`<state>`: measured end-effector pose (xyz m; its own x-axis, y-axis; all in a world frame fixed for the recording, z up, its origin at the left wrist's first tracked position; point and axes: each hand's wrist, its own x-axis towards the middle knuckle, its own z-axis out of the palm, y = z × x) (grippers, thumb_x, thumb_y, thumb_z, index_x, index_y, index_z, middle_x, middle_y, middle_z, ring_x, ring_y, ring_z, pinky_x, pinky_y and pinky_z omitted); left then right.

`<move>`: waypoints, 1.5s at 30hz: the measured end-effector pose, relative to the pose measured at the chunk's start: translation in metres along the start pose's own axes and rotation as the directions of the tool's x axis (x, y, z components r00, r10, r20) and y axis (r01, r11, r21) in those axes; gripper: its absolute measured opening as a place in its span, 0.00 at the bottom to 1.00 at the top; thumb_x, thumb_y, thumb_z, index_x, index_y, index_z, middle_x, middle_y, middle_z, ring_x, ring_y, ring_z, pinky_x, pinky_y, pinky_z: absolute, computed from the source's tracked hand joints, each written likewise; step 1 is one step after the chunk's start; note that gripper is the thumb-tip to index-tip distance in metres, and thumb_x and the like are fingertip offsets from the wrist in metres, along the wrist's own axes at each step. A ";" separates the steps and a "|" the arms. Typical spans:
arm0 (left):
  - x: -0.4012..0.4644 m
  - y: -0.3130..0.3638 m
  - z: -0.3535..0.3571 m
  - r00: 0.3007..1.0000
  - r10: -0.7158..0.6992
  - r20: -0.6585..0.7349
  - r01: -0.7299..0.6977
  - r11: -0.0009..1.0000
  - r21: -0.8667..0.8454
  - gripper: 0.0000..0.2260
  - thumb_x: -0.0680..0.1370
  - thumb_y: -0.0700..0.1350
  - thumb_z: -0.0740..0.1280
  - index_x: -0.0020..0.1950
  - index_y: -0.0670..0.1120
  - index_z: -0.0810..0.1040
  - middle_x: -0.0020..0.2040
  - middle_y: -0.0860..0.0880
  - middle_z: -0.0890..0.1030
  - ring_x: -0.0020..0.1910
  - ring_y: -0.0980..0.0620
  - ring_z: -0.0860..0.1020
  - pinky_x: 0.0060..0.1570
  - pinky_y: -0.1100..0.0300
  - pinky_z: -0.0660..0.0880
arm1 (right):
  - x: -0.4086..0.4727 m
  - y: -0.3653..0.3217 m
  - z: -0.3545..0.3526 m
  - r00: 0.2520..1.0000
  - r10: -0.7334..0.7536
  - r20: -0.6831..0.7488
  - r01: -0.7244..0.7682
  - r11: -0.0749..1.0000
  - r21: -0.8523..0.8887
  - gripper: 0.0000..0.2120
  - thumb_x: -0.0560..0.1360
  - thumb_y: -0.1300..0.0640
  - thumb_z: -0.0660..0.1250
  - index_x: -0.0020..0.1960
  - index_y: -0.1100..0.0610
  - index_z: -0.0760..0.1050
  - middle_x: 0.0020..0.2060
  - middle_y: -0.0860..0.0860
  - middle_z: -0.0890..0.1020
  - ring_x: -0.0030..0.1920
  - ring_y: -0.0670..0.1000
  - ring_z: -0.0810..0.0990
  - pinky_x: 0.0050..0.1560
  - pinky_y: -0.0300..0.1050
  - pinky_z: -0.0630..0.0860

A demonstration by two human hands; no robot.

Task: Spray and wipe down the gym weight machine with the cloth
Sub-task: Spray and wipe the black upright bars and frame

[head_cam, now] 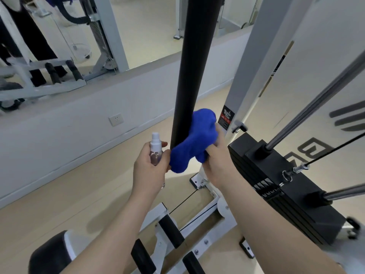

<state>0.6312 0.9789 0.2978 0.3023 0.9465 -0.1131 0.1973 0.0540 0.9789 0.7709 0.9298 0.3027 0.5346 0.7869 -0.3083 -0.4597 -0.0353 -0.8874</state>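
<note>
Head view first, and I'm looking at the white frame of the gym weight machine (250, 62) rising up the right half of the frame, with its base rails running down to the bottom centre. On the right sits the black weight stack (276, 186), two chrome guide rods (316, 107) slanting out of it toward the upper right, and a thin cable (335, 150) crossing over its top. Up the middle of the frame stands a thick black padded post (191, 66), top edge down to centre. Along the left I've got a wall mirror (59, 36) over a low white wall, and a wall socket (116, 119) sits on that wall left of centre. Bottom left corner, a black seat pad (49, 254) peeks in; black foot rollers (171, 230) line the bottom centre.

Now the hands. Right hand (219, 163), just right of centre, is clenched around a bright blue cloth (195, 141), and that cloth is pressed against the lower end of the black post, bunched and wrapping its right side. Left hand (148, 167), just left of centre, is grasping a small clear spray bottle (156, 149), fingers curled round the body, white nozzle pointing up, bottle upright. I can see the left fingers touching the cloth's lower left edge. A warning sticker (227, 117) shows on the white upright just right of the cloth.
</note>
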 end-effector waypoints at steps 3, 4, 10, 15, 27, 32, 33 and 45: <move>0.003 0.008 -0.005 0.999 0.038 -0.029 -0.039 0.998 -0.047 0.07 0.76 0.40 0.65 0.47 0.53 0.75 0.33 0.49 0.76 0.27 0.56 0.72 0.29 0.65 0.71 | 0.002 -0.028 0.036 0.952 -0.270 0.147 0.305 0.888 -0.344 0.40 0.70 0.65 0.67 0.73 0.46 0.51 0.59 0.44 0.71 0.50 0.40 0.75 0.44 0.30 0.77; 0.004 0.008 -0.008 0.998 0.042 -0.049 -0.045 0.997 -0.057 0.08 0.76 0.39 0.64 0.45 0.54 0.75 0.32 0.50 0.75 0.27 0.56 0.70 0.28 0.66 0.69 | 0.004 -0.032 0.048 0.914 -0.368 0.171 0.406 0.840 -0.360 0.40 0.67 0.64 0.70 0.71 0.46 0.55 0.59 0.42 0.71 0.51 0.40 0.75 0.48 0.31 0.76; 0.005 -0.018 -0.023 0.997 -0.016 -0.079 0.010 0.997 -0.081 0.05 0.77 0.40 0.64 0.48 0.50 0.76 0.41 0.54 0.79 0.29 0.56 0.75 0.34 0.63 0.74 | 0.024 -0.011 0.072 0.797 -0.603 -0.044 0.561 0.765 -0.317 0.25 0.61 0.62 0.73 0.47 0.43 0.64 0.37 0.47 0.80 0.37 0.48 0.79 0.41 0.42 0.77; 0.005 -0.034 -0.023 0.996 -0.046 -0.073 0.041 0.997 -0.068 0.07 0.77 0.40 0.65 0.45 0.53 0.74 0.43 0.55 0.80 0.32 0.54 0.75 0.34 0.63 0.75 | 0.047 0.049 0.049 0.899 -0.438 -0.029 0.384 0.816 -0.431 0.14 0.64 0.57 0.72 0.45 0.51 0.70 0.30 0.49 0.78 0.29 0.51 0.77 0.31 0.47 0.77; 0.020 -0.043 -0.007 0.994 -0.101 -0.041 0.098 0.993 -0.058 0.04 0.77 0.42 0.64 0.48 0.51 0.74 0.34 0.47 0.75 0.28 0.51 0.71 0.25 0.60 0.69 | 0.051 0.067 0.033 0.886 -0.463 -0.018 0.348 0.692 -0.633 0.25 0.58 0.46 0.72 0.49 0.42 0.63 0.43 0.45 0.76 0.47 0.51 0.77 0.46 0.50 0.79; 0.023 -0.058 -0.001 0.994 -0.084 -0.069 0.086 0.996 0.019 0.06 0.77 0.41 0.64 0.52 0.50 0.74 0.37 0.50 0.77 0.27 0.59 0.75 0.29 0.65 0.74 | 0.070 0.141 -0.014 0.914 -0.392 0.104 0.226 0.279 -0.933 0.23 0.67 0.59 0.72 0.57 0.48 0.66 0.50 0.47 0.77 0.56 0.51 0.73 0.57 0.49 0.72; 0.026 -0.060 0.001 0.996 -0.070 -0.060 0.072 0.997 0.029 0.06 0.77 0.41 0.64 0.51 0.51 0.74 0.38 0.50 0.77 0.27 0.60 0.75 0.31 0.64 0.75 | 0.077 0.147 -0.022 0.904 -0.399 0.152 0.239 0.176 -0.955 0.23 0.69 0.61 0.70 0.61 0.52 0.66 0.53 0.48 0.76 0.58 0.51 0.71 0.58 0.45 0.69; 0.020 -0.061 0.023 0.986 -0.104 0.129 0.096 0.993 0.067 0.10 0.77 0.45 0.64 0.46 0.62 0.71 0.35 0.53 0.77 0.30 0.61 0.77 0.37 0.63 0.76 | 0.110 0.104 -0.059 0.942 -0.147 0.302 0.294 -0.077 -0.953 0.32 0.70 0.65 0.68 0.71 0.49 0.62 0.71 0.51 0.63 0.71 0.55 0.60 0.71 0.53 0.60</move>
<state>0.6470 0.9874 0.2321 0.3981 0.8866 -0.2354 0.2873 0.1232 0.9499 0.8235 0.9760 0.1561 0.3571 0.9324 -0.0561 0.8679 -0.3534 -0.3491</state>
